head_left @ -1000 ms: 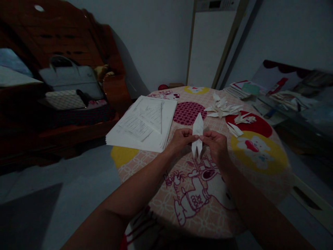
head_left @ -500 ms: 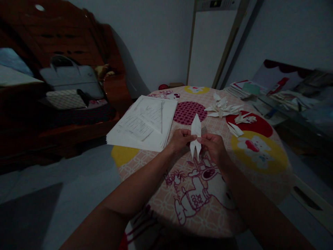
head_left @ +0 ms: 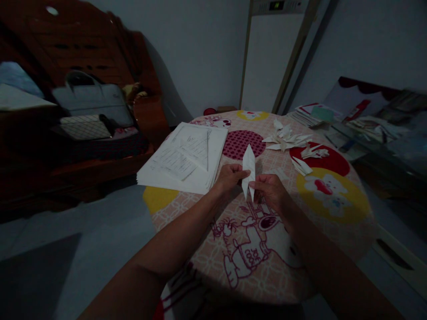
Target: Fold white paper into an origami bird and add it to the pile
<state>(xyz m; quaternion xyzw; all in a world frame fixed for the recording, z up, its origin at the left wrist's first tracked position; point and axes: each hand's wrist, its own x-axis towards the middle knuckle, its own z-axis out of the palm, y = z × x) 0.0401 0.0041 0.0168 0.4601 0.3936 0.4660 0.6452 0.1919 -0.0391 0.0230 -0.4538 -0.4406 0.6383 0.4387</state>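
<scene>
A narrow folded white paper piece [head_left: 248,163], pointed at the top and split into two tips at the bottom, stands upright between my hands over the round table [head_left: 333,235]. My left hand [head_left: 229,178] pinches its left side near the middle. My right hand [head_left: 271,192] grips its lower right part, fingers curled round the bottom tips. Both hands hover just above the patterned tablecloth.
A stack of printed papers [head_left: 187,158] lies on the table's left. Folded paper flowers [head_left: 285,138] and smaller folded bits [head_left: 307,159] lie at the back right. A bag [head_left: 91,100] rests on dark wooden furniture at left. A cluttered shelf [head_left: 367,126] stands right.
The folded paper has shifted slightly left and tilted, and my right hand has slid lower toward its bottom tips. My left hand keeps its pinch.
</scene>
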